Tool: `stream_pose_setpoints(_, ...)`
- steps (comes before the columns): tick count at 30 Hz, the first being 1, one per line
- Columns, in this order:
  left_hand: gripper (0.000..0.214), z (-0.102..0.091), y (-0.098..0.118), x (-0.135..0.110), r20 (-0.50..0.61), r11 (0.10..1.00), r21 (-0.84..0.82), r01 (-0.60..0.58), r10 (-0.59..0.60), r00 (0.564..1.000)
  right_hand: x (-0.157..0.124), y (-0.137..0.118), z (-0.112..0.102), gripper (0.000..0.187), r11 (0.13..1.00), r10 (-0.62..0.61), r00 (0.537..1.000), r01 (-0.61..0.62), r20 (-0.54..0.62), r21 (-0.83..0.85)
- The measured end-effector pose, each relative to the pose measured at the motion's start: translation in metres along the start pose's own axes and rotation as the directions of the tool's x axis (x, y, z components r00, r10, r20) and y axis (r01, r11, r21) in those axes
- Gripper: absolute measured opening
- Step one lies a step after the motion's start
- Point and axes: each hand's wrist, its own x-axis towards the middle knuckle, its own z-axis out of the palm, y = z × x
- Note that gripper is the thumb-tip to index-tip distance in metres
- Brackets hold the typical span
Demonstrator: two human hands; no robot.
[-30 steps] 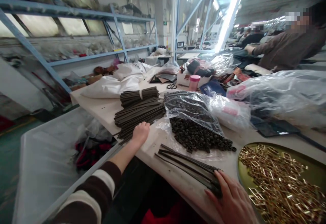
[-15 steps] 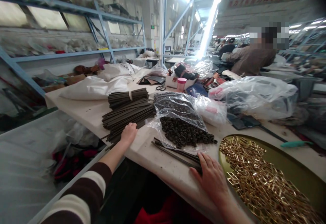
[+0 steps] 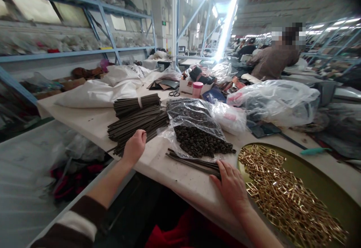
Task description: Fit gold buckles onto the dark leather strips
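My left hand (image 3: 134,148) is at the near edge of a pile of long dark strips (image 3: 135,122), its fingers curled together. What it pinches, if anything, is hidden. A band ties the upper bundle of strips (image 3: 128,104). My right hand (image 3: 232,184) rests at the table's front edge, its thumb and fingers closed around the right end of a few loose dark strips (image 3: 194,162). Just behind these lies a clear plastic bag (image 3: 194,114), with many small dark loops (image 3: 200,142) spilling from its open mouth. An oval olive tray (image 3: 306,169) of gold metal rings (image 3: 284,188) stands right of my right hand.
White sacks (image 3: 93,92) lie at the table's back left. Black scissors (image 3: 174,93), a pink-lidded jar (image 3: 197,89) and large plastic bags (image 3: 276,101) sit farther back. A dark flat tool with a teal handle (image 3: 316,151) lies behind the tray. Another person (image 3: 273,62) works beyond.
The view has shifted slightly, moving the scene left and up. My left wrist has turned and more forearm shows below the sleeve. My right hand keeps its place on the loose strips.
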Motion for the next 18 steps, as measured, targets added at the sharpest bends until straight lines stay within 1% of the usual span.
stream_pose_setpoints(1, 0.029, -0.008, 0.009, -0.013, 0.01, 0.998, -0.052, -0.04, 0.04, 0.999, 0.002, -0.002, -0.004, 0.051, 1.0, 0.009, 1.0, -0.008, -0.007, 0.022)
stream_pose_setpoints(2, 0.026, -0.015, 0.019, -0.027, 0.047, 0.976, -0.193, -0.103, 0.114, 0.992, 0.004, -0.006, -0.01, 0.053, 0.998, 0.024, 1.0, -0.023, -0.017, 0.058)
stream_pose_setpoints(3, 0.024, -0.019, 0.03, -0.043, 0.139, 0.928, -0.343, -0.148, 0.206, 0.969, 0.005, -0.01, -0.019, 0.055, 0.993, 0.05, 0.998, -0.047, -0.028, 0.11)
stream_pose_setpoints(4, 0.022, -0.021, 0.041, -0.059, 0.264, 0.858, -0.493, -0.144, 0.305, 0.915, 0.007, -0.016, -0.029, 0.054, 0.98, 0.089, 0.996, -0.083, -0.027, 0.183)
stream_pose_setpoints(5, 0.021, -0.02, 0.052, -0.074, 0.391, 0.781, -0.621, -0.062, 0.377, 0.84, 0.008, -0.021, -0.04, 0.051, 0.952, 0.142, 0.99, -0.135, -0.005, 0.276)
stream_pose_setpoints(6, 0.021, -0.017, 0.062, -0.088, 0.49, 0.704, -0.708, 0.064, 0.423, 0.762, 0.011, -0.027, -0.05, 0.043, 0.895, 0.207, 0.977, -0.21, 0.051, 0.394)
stream_pose_setpoints(7, 0.02, -0.014, 0.071, -0.1, 0.565, 0.635, -0.748, 0.192, 0.457, 0.687, 0.013, -0.032, -0.06, 0.034, 0.801, 0.261, 0.953, -0.301, 0.151, 0.517)
stream_pose_setpoints(8, 0.019, -0.009, 0.079, -0.109, 0.623, 0.581, -0.752, 0.31, 0.475, 0.621, 0.016, -0.036, -0.068, 0.032, 0.676, 0.309, 0.919, -0.394, 0.246, 0.623)
stream_pose_setpoints(9, 0.019, -0.005, 0.085, -0.116, 0.665, 0.534, -0.739, 0.411, 0.483, 0.57, 0.018, -0.038, -0.074, 0.035, 0.554, 0.344, 0.877, -0.479, 0.337, 0.681)
stream_pose_setpoints(10, 0.02, -0.001, 0.09, -0.12, 0.697, 0.494, -0.717, 0.492, 0.487, 0.527, 0.02, -0.039, -0.077, 0.036, 0.452, 0.365, 0.836, -0.544, 0.41, 0.707)
stream_pose_setpoints(12, 0.021, 0.004, 0.098, -0.124, 0.747, 0.429, -0.655, 0.622, 0.49, 0.449, 0.021, -0.038, -0.077, 0.037, 0.302, 0.392, 0.772, -0.622, 0.501, 0.722)
stream_pose_setpoints(14, 0.021, 0.004, 0.106, -0.122, 0.796, 0.384, -0.566, 0.73, 0.487, 0.361, 0.02, -0.034, -0.072, 0.037, 0.197, 0.404, 0.726, -0.663, 0.556, 0.722)
stream_pose_setpoints(15, 0.02, 0.004, 0.111, -0.121, 0.815, 0.363, -0.521, 0.772, 0.481, 0.324, 0.02, -0.033, -0.069, 0.037, 0.155, 0.404, 0.707, -0.678, 0.581, 0.718)
stream_pose_setpoints(16, 0.02, 0.004, 0.116, -0.119, 0.826, 0.338, -0.488, 0.805, 0.478, 0.3, 0.019, -0.032, -0.066, 0.037, 0.122, 0.401, 0.69, -0.692, 0.603, 0.712)
stream_pose_setpoints(17, 0.019, 0.004, 0.121, -0.117, 0.831, 0.31, -0.467, 0.828, 0.475, 0.291, 0.019, -0.032, -0.064, 0.036, 0.099, 0.394, 0.676, -0.705, 0.623, 0.703)
stream_pose_setpoints(18, 0.019, 0.004, 0.126, -0.115, 0.829, 0.28, -0.46, 0.843, 0.477, 0.294, 0.019, -0.033, -0.062, 0.036, 0.086, 0.386, 0.665, -0.716, 0.639, 0.693)
